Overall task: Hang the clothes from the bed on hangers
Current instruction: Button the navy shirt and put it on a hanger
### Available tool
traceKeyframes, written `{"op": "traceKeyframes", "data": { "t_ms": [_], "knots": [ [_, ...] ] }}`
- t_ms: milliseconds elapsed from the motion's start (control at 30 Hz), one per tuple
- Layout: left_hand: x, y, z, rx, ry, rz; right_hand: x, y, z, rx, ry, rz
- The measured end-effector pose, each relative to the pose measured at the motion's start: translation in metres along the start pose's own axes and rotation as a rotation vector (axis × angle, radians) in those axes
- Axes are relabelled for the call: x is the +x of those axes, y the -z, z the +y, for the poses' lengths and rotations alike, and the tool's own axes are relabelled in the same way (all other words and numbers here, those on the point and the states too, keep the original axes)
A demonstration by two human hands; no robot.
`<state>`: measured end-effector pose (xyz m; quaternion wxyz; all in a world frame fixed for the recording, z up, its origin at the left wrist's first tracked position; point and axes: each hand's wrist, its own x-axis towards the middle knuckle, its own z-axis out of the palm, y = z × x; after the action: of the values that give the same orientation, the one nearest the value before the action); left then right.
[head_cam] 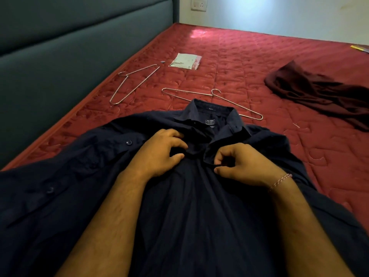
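Observation:
A dark navy collared shirt [199, 206] lies spread on the red mattress [249, 62], collar away from me. My left hand [159, 152] grips the left front edge just below the collar, fingers curled into the fabric. My right hand [245, 166] pinches the right front edge by the collar between thumb and forefinger. One metal wire hanger [213, 96] lies just beyond the collar, partly under it. A second wire hanger [133, 84] lies further left near the headboard. A maroon garment [319, 92] lies crumpled at the right.
A padded teal headboard [60, 56] runs along the left side of the bed. A small white packet [186, 60] sits on the mattress beyond the hangers. A white wall with a switch plate [198, 4] stands at the far end. Something yellow [360, 48] lies at the far right edge.

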<state>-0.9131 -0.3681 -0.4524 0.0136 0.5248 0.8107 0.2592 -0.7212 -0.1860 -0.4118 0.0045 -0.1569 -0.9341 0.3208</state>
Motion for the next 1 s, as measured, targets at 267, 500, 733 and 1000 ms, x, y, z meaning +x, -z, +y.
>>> {"op": "traceKeyframes", "data": {
  "t_ms": [267,500,733,1000],
  "knots": [
    [-0.019,0.002,0.023,-0.15,0.032,0.338,-0.041,-0.033,-0.016,0.133,-0.052,0.548],
    [-0.045,0.011,0.085,-0.535,0.345,0.368,-0.063,-0.025,-0.049,0.311,-0.251,0.537],
    [-0.078,-0.019,0.105,-0.857,0.414,0.363,-0.065,-0.069,-0.059,1.063,-0.204,0.504],
    [-0.081,-0.023,0.1,-0.968,0.452,0.404,-0.073,-0.072,-0.055,1.156,-0.191,0.543]
  ]
}}
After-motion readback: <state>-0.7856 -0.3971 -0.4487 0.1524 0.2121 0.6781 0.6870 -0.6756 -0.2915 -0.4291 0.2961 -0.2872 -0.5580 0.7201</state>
